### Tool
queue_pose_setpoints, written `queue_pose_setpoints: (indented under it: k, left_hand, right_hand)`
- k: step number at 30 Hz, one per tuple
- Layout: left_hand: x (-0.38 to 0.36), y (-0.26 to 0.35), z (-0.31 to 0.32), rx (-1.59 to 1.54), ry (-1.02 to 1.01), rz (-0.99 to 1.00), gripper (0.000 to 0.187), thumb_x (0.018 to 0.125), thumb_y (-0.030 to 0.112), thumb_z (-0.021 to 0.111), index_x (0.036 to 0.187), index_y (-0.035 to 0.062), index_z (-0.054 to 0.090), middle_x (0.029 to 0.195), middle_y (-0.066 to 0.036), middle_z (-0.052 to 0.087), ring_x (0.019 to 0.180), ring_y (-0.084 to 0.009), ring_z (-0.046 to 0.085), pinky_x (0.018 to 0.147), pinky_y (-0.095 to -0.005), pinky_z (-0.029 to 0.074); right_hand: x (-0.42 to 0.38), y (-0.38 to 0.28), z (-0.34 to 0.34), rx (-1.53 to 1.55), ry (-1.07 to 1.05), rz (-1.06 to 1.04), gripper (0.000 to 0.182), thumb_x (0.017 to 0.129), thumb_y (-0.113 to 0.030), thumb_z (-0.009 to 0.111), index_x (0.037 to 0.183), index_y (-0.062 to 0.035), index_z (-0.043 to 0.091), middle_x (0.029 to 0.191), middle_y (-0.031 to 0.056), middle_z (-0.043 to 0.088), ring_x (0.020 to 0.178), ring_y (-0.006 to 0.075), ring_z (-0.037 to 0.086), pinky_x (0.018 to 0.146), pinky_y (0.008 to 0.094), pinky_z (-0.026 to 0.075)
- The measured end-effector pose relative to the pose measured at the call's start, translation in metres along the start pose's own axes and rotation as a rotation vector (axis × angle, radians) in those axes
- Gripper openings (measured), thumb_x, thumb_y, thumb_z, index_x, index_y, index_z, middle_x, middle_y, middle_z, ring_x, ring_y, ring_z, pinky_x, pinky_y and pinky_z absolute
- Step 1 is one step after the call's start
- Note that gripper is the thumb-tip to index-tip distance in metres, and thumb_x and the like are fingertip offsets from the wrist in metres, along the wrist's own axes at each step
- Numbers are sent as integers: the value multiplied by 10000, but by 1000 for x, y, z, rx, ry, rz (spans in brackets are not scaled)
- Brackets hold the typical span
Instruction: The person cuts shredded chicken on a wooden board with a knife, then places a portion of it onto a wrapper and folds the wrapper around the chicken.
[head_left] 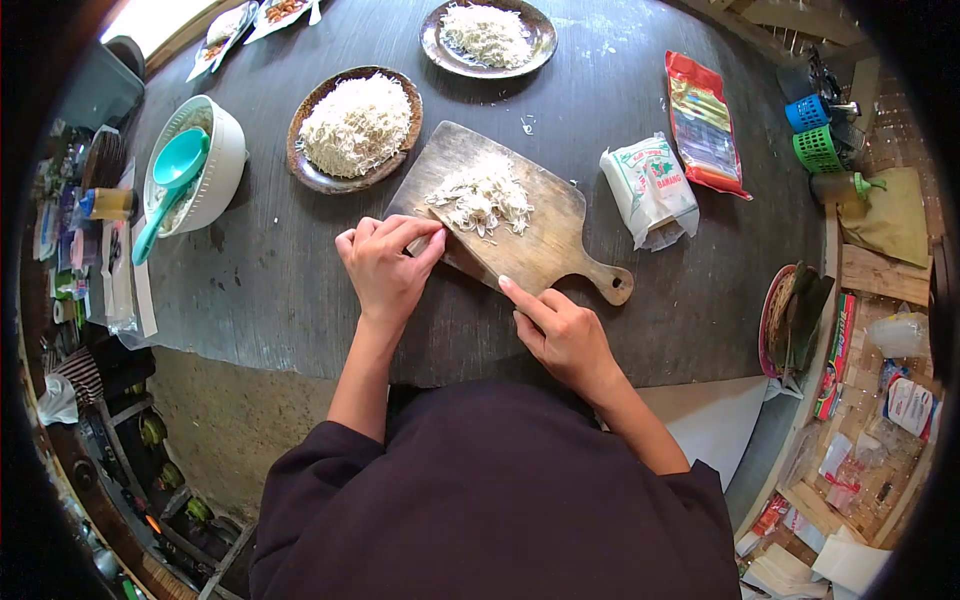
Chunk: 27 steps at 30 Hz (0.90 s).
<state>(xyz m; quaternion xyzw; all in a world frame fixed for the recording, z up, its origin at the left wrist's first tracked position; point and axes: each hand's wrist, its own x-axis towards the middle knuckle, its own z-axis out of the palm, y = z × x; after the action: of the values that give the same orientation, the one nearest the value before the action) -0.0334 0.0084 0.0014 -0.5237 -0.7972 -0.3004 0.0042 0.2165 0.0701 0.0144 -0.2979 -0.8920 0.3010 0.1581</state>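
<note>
A wooden cutting board (545,225) with a handle lies tilted on the dark table, bearing a small heap of pale, thin shreds (482,197). My left hand (388,262) is at the board's left edge, thumb and fingers pinched together; what they hold is hidden. My right hand (565,335) is closed at the near edge, index finger stretched forward along what looks like a knife (472,255). Its thin blade shows nearly edge-on, running toward my left fingertips beside the heap. Behind the board, a brown plate (297,150) carries a larger mound of similar shreds.
Another brown plate (430,45) of shreds stands farther back. At left is a white tub (222,185) with a turquoise ladle (180,160). A white paper packet (650,190) and a red-gold packet (705,125) lie right. A basket (775,320) sits beyond the right edge.
</note>
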Motion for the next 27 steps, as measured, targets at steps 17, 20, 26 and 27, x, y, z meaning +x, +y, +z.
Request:
queue_pose_setpoints:
  k: [17,20,26,27]
  left_hand:
    - [-4,0,2,1,37,5,86,867,285,855,910,213,838,950,108,788,870,-127,586,912,-355,337]
    - [-3,-1,2,8,35,9,77,868,274,847,922,220,838,959,109,789,871,-131,589,907,-354,339]
    - [-1,0,0,11,18,15,77,865,266,846,925,220,835,957,111,786,875,-129,595,904,-355,340]
    - [-1,0,0,11,18,15,77,865,266,846,925,220,835,957,111,786,875,-129,595,904,-355,340]
  right_hand:
    - [-23,0,-12,-21,5,-4,557,930,-117,746,1470,-221,656,771,67,574,570,259,618,538,417,554]
    - [-17,-1,-11,-16,-6,-11,565,928,-119,751,1473,-227,652,770,71,578,577,269,626,543,423,558]
    - [-3,3,-2,-3,-3,-14,560,922,-110,748,1462,-229,659,768,81,593,582,279,644,549,428,565]
    - [-1,3,0,8,15,-23,558,920,-106,747,1458,-228,662,766,82,594,580,281,646,548,427,565]
